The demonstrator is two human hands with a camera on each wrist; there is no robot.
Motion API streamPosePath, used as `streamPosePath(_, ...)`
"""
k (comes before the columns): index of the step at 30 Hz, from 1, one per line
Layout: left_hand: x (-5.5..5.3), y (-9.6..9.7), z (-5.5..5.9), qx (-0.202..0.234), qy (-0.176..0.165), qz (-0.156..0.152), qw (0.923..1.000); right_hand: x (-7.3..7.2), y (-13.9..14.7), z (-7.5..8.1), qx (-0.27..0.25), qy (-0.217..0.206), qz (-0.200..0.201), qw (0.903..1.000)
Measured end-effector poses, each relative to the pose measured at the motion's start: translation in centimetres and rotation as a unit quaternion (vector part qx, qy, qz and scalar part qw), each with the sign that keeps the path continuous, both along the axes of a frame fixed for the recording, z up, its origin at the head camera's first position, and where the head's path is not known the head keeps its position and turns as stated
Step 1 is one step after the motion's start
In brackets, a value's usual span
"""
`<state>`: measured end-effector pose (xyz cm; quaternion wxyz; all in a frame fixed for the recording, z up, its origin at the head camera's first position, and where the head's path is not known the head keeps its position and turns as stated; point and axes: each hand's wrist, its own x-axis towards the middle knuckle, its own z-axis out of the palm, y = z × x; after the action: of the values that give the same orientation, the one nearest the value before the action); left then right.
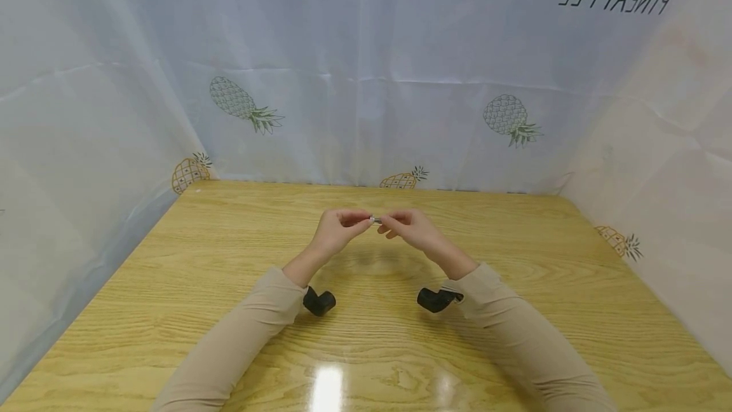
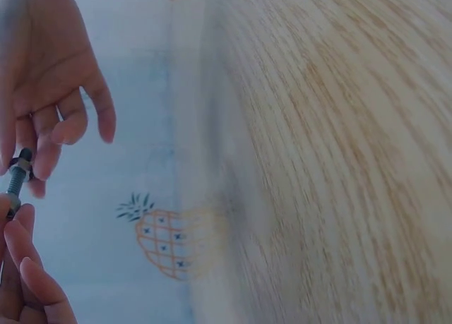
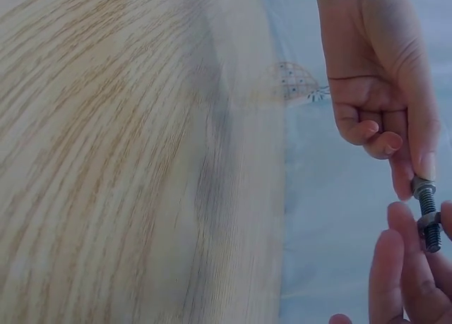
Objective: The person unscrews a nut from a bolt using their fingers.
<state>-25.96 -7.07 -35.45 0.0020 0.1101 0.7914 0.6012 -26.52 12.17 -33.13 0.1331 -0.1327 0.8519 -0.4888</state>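
A small metal bolt [image 1: 375, 220] is held level above the table between both hands. My left hand [image 1: 336, 232] pinches its head end between thumb and forefinger. From the other side, my right hand [image 1: 416, 233] has its thumb and fingertips at a nut [image 3: 428, 221] that sits partway along the thread. In the right wrist view, the threaded end of the bolt [image 3: 426, 200] sticks out past the nut. The left wrist view catches the bolt [image 2: 15, 179] at its left edge, partly hidden by fingers.
Below the hands lies a wood-grain table [image 1: 377, 336]. A white curtain [image 1: 366, 126] with pineapple prints hangs behind it and along both sides. Black curved pieces [image 1: 319, 302] stick out at both wrists, near the beige sleeves [image 1: 240, 336].
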Motion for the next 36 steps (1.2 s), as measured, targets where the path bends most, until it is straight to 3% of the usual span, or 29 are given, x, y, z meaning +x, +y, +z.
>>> streamPosePath(9,0.1,0.1,0.0,0.009,0.007,0.0,0.9999,0.1,0.2,-0.2,-0.037,0.038,0.01,0.9985)
streamPosePath(15,0.1,0.1,0.1,0.011,0.001,0.003,0.9999,-0.1,0.2,-0.1,-0.027,0.007,0.008,0.9996)
streamPosePath(19,1.0,0.2,1.1,0.009,0.003,0.0,1.0,-0.1,0.1,0.0,-0.018,-0.001,0.001,0.9998)
streamPosePath(22,2.0,0.3,2.3,0.006,0.002,0.0,1.0,0.0,0.2,0.1,-0.019,0.023,-0.001,0.9996)
streamPosePath(25,2.4,0.3,2.8,0.005,-0.003,0.001,1.0,0.0,0.3,0.2,-0.03,0.037,0.004,0.9989)
streamPosePath(33,0.2,0.2,0.5,0.003,-0.011,0.004,0.9999,0.0,0.3,0.4,-0.013,0.009,0.006,0.9999)
streamPosePath(36,0.0,0.2,0.1,0.007,-0.008,0.007,0.9999,-0.1,0.3,0.4,-0.009,0.001,0.009,0.9999)
